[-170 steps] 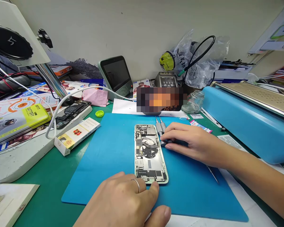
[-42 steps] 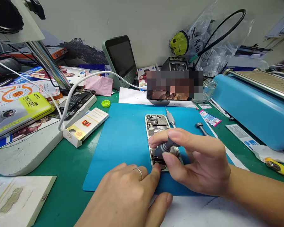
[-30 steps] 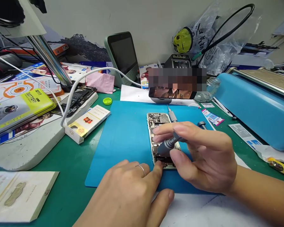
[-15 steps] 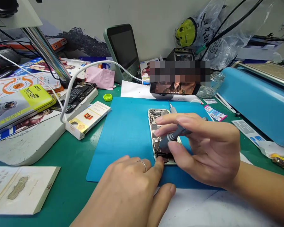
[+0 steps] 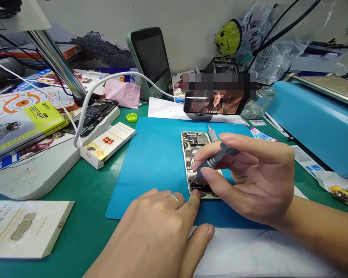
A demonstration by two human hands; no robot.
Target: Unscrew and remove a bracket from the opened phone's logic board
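An opened smartphone [image 5: 189, 152] with its inner parts bare lies on a blue mat [image 5: 153, 154]. My right hand [image 5: 261, 177] grips a grey-handled screwdriver [image 5: 216, 160] between thumb and fingers, tilted with its lower end over the phone's lower left part. The exact contact of its tip is too small to tell. My left hand [image 5: 159, 224], a ring on one finger, rests palm down at the phone's near end. Its index fingertip presses on the lower left corner, the thumb stands apart, and the other fingers' tips are hidden. Beyond the phone lies a thin silver tool [image 5: 212, 134].
At the back a phone playing a video [image 5: 217, 102] leans beside a glass jar [image 5: 259, 102]. Left are a cigarette box [image 5: 110, 143], a white box [image 5: 26, 231], a white cable [image 5: 84, 112] and battery packaging [image 5: 26, 127]. A blue machine [image 5: 313, 127] stands right.
The screwdriver handle has turned slightly, and my right fingers have shifted along it, the index finger drawn back to its top. My left hand stays on the phone's corner.
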